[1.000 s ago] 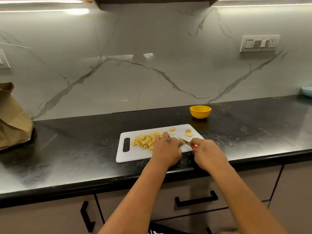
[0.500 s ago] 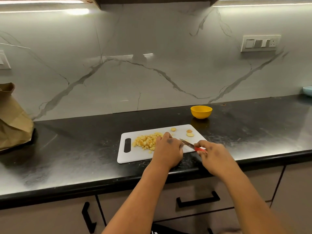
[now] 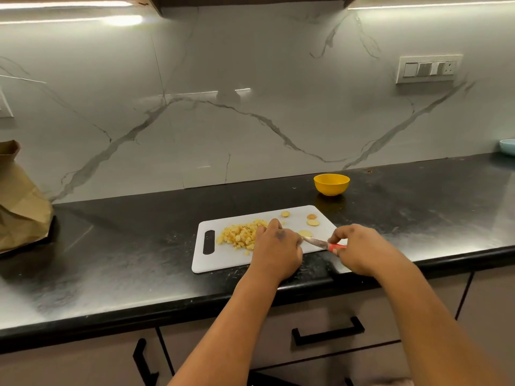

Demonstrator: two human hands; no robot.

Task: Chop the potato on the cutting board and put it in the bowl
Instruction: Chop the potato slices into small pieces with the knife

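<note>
A white cutting board lies on the black counter. On it sit a pile of chopped potato and several loose potato slices. My left hand is knuckles-up on the board just right of the pile, fingers curled down over a potato piece that is hidden beneath them. My right hand grips a red-handled knife whose blade points left, its tip at my left thumb. A fresh slice lies beside the blade. The yellow bowl stands behind the board's far right corner.
A brown paper bag stands at the far left of the counter. A pale blue dish sits at the right edge. The marble wall rises behind, and drawers with black handles are below the counter edge.
My right hand has drawn the knife back to the right, away from my left hand. My left hand has stayed in place on the board.
</note>
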